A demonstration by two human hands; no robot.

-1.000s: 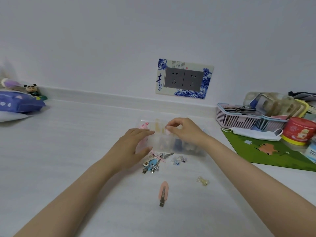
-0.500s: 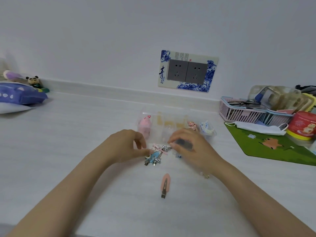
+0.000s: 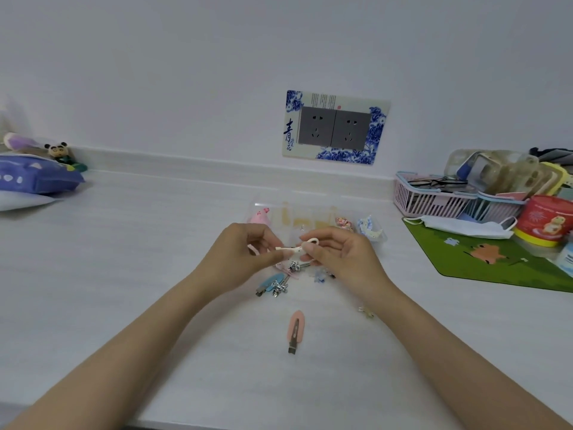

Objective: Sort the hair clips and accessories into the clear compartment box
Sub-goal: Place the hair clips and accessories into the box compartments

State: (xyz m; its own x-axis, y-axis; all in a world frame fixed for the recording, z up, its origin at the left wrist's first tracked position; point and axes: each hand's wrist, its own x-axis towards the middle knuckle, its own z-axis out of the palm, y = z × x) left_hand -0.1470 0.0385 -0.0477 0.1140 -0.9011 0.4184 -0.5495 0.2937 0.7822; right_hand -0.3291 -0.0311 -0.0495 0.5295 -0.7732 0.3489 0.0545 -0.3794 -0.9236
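A small white hair clip (image 3: 297,247) is pinched between my left hand (image 3: 240,254) and my right hand (image 3: 344,259), lifted just in front of the clear compartment box (image 3: 316,212). The box holds a pink accessory (image 3: 259,217), yellow pieces and patterned bows (image 3: 367,226). Under my hands on the white table lie a blue clip with silver clips (image 3: 274,285) and a pale blue bow (image 3: 319,276). A pink duckbill clip (image 3: 296,330) lies nearer me, and a small clear yellowish clip (image 3: 366,312) lies to its right.
A pink basket (image 3: 431,197) with glasses and containers, a face mask (image 3: 462,226), a red tin (image 3: 547,220) and a green mat (image 3: 496,262) crowd the right side. A purple tissue pack (image 3: 34,181) and panda figure (image 3: 59,152) sit far left. A wall socket (image 3: 335,127) is behind.
Both hands left the box, dropped to the pile of clips, then rose again holding the white clip between them. The view shifted slightly.
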